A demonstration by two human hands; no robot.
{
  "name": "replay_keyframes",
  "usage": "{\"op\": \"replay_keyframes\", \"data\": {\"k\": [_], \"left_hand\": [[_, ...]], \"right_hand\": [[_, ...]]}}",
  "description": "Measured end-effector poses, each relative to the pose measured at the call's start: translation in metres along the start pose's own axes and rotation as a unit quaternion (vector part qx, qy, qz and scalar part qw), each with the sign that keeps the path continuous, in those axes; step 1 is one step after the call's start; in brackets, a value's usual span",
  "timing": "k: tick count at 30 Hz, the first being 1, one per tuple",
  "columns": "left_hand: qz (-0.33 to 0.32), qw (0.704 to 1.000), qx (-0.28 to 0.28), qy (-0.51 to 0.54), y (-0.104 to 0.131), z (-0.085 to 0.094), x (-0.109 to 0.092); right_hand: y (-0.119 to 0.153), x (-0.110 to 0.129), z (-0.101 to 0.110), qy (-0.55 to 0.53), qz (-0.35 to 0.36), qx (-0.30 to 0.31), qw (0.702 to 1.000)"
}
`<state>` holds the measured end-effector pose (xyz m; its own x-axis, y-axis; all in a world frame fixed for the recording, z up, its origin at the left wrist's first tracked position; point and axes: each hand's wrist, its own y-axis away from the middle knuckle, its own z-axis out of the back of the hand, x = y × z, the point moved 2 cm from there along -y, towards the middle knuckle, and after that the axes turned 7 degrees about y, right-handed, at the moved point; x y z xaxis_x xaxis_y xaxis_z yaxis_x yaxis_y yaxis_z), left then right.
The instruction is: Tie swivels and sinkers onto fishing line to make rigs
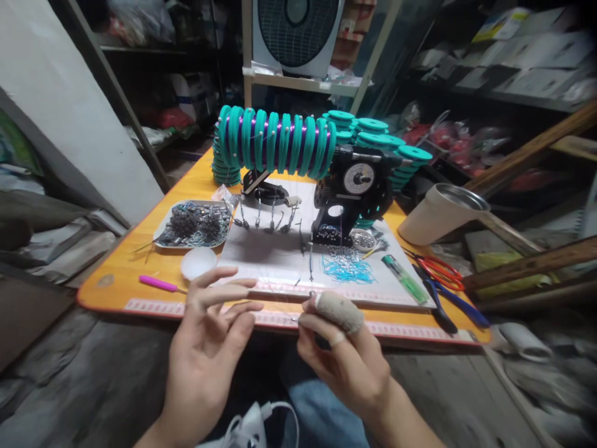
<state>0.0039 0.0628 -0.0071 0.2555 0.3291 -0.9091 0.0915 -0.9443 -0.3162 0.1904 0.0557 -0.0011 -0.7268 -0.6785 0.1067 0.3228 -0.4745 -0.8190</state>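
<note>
My left hand [208, 336] hovers at the table's front edge, fingers spread and apart, with nothing visible in it. My right hand [345, 354] is closed in a pinch beside it, a grey cloth cover [342, 312] on one finger. Something tiny and shiny shows at its fingertips, too small to name. Beyond the hands, a row of teal spools [275, 143] wound with purple line sits on a black machine with a dial [359, 178]. Small dark metal pieces [272, 224] hang below the spools. Blue strands and silvery bits [347, 264] lie on the white board [261, 261].
A tray [170, 244] of dark metal parts, a white bowl [199, 264] and a magenta-handled tool [158, 284] are on the left. On the right are a green lighter [405, 279], blue-handled pliers [459, 305], red-handled scissors [441, 272] and a white container [438, 214]. A ruler strip [420, 331] lines the front edge.
</note>
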Motion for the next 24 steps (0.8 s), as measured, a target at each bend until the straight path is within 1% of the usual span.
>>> {"op": "replay_keyframes", "data": {"k": [1,2,3,5,6,8,10,12,13,14,16,18,19,21,24], "left_hand": [[0.015,0.999,-0.017,0.023,0.005,0.001,0.004],[0.066,0.996,-0.016,0.057,0.009,0.001,0.009],[0.144,0.985,-0.001,0.095,0.012,-0.002,0.014],[0.293,0.942,0.025,0.164,0.015,-0.013,0.022],[0.343,0.919,0.024,0.194,0.014,-0.019,0.024],[0.390,0.883,0.006,0.260,0.007,-0.029,0.024],[0.405,0.858,-0.016,0.314,-0.002,-0.034,0.022],[0.408,0.848,-0.019,0.339,-0.009,-0.035,0.021],[0.404,0.850,-0.012,0.338,-0.010,-0.034,0.021],[0.394,0.860,0.000,0.324,-0.010,-0.033,0.022],[0.345,0.899,0.033,0.266,-0.008,-0.029,0.024],[0.270,0.943,0.061,0.186,-0.005,-0.025,0.024],[0.231,0.959,0.070,0.150,-0.003,-0.023,0.024],[0.171,0.978,0.079,0.092,0.000,-0.021,0.024],[0.101,0.991,0.090,0.015,0.000,-0.020,0.020]], "right_hand": [[0.003,0.001,-0.001,0.000,-0.018,-0.011,1.000],[0.006,0.002,-0.001,0.001,-0.028,-0.023,0.999],[0.007,0.003,0.000,0.003,-0.030,-0.030,0.999],[0.008,0.004,0.001,0.007,-0.023,-0.040,0.999],[0.008,0.005,0.002,0.006,-0.017,-0.040,0.999],[0.005,0.006,0.003,0.003,-0.004,-0.036,0.999],[0.002,0.007,0.003,0.003,0.003,-0.036,0.999],[-0.001,0.009,0.003,0.007,0.000,-0.037,0.999],[-0.002,0.009,0.003,0.004,-0.009,-0.034,0.999],[-0.004,0.010,0.002,-0.003,-0.020,-0.033,0.999],[-0.007,0.011,0.002,-0.031,-0.048,-0.024,0.998],[-0.011,0.011,0.001,-0.065,-0.081,-0.013,0.995],[-0.013,0.012,0.001,-0.080,-0.096,-0.006,0.992],[-0.016,0.012,0.000,-0.102,-0.117,0.005,0.988],[-0.017,0.012,0.000,-0.118,-0.127,0.015,0.985]]}}
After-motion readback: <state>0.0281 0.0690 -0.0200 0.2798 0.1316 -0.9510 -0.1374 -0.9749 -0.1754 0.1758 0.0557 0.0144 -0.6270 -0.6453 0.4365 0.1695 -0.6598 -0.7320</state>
